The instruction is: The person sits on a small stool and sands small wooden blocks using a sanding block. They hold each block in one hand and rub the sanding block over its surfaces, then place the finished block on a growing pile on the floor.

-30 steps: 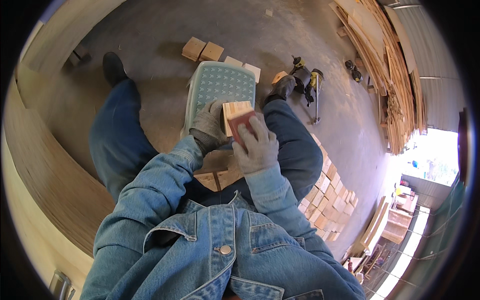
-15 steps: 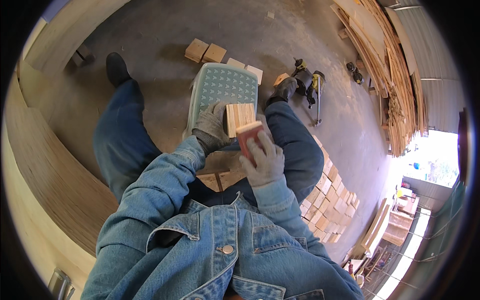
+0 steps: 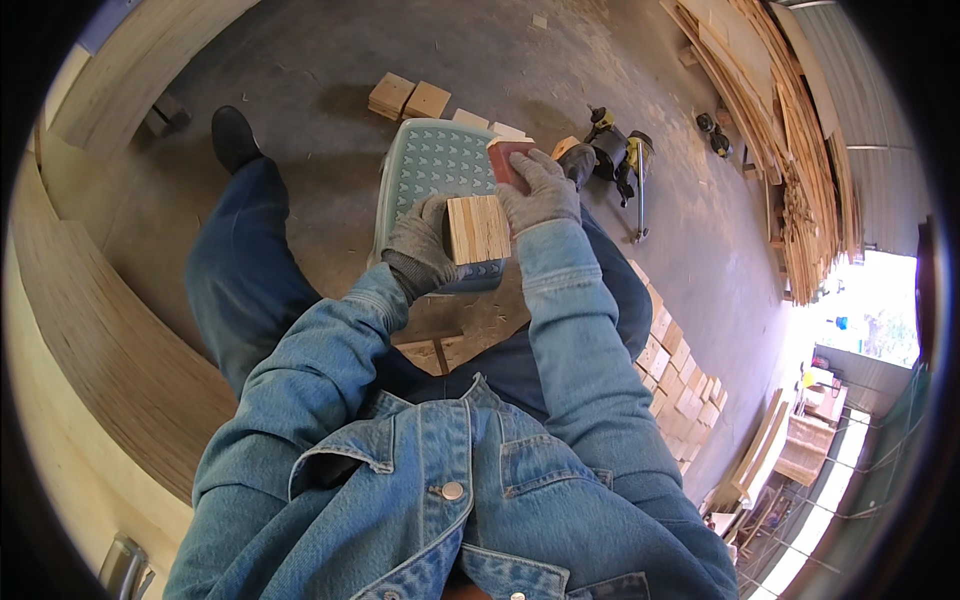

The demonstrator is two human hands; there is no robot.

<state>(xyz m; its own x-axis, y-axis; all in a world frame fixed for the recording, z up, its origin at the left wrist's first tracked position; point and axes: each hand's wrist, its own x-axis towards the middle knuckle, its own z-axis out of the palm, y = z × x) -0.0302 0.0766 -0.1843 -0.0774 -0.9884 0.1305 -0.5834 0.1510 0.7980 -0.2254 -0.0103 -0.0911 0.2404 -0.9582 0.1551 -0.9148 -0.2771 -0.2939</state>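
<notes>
My left hand (image 3: 421, 242), in a grey glove, grips a square plywood block (image 3: 479, 230) from its left side. The block's striped, layered face points up toward me. In my right hand (image 3: 541, 191), also gloved, is a red-brown sanding block (image 3: 511, 163) with a pale wooden edge. It sits beyond the plywood block and slightly to its right, above the far right part of a pale green plastic stool (image 3: 450, 160). The stool stands between my legs, its top patterned with small raised shapes.
Several wooden blocks (image 3: 428, 101) lie past the stool. Yellow-and-black power tools (image 3: 622, 150) rest by my right foot. Rows of wooden blocks (image 3: 680, 385) cover floor beside my right leg. Long boards (image 3: 790, 150) are piled far right; a large curved wooden panel (image 3: 110, 350) is at my left.
My right hand has moved away from me with the sanding block, from the plywood block's near right corner to beyond it. The left hand still holds the plywood block in nearly the same place.
</notes>
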